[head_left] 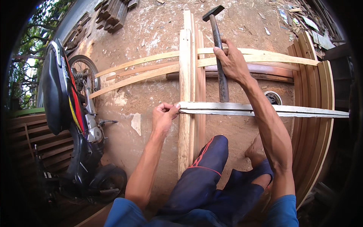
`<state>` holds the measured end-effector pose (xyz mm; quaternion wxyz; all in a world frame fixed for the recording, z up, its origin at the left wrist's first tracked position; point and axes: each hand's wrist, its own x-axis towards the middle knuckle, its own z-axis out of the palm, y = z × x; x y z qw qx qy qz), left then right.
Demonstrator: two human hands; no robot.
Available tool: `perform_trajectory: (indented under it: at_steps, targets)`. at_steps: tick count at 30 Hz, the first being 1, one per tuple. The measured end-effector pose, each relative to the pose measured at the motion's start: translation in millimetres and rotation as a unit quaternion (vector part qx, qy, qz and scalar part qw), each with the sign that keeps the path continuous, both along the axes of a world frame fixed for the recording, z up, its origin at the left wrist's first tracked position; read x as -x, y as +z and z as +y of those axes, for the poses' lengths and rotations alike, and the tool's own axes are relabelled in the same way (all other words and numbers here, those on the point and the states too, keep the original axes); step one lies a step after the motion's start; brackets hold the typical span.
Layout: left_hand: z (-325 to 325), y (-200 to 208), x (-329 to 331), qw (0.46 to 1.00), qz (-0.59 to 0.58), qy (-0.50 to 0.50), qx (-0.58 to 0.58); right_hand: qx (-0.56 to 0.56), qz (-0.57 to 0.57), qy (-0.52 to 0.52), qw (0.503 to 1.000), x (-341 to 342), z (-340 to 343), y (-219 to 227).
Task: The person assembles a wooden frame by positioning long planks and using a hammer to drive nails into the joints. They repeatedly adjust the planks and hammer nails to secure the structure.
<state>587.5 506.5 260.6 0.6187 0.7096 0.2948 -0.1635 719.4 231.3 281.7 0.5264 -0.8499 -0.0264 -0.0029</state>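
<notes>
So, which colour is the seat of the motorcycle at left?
The motorcycle seat is black; the head view shows it best.

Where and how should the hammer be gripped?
Probably the bare near end of the hammer's handle, coming from the person's right: it's long, slim and points back toward the person, with the head at the far end. The right hand currently holds it further up.
</notes>
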Motion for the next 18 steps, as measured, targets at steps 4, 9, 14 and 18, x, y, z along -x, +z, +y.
perform_trajectory:
  at_steps: [4, 9, 14, 18]
  targets:
    - [1.2, -5.5, 0.0, 0.998, -0.028, -0.026, -0.043, 0.159, -0.007, -0.046, 0.986, -23.1, 52.6, 2.3]
    - [1.8, -5.2, 0.1, 0.996, -0.061, -0.026, -0.064, 0.235, -0.042, -0.060, 0.969, -40.8, 91.1, -3.4]
    - [2.7, -3.7, 3.6, 0.995, -0.065, -0.027, -0.071, 0.301, -0.001, -0.028, 0.953, -44.8, 108.1, -14.9]
    - [2.7, -2.4, 2.1, 0.993, -0.072, -0.031, -0.084, 0.331, -0.033, -0.018, 0.943, -43.2, 119.1, -23.3]
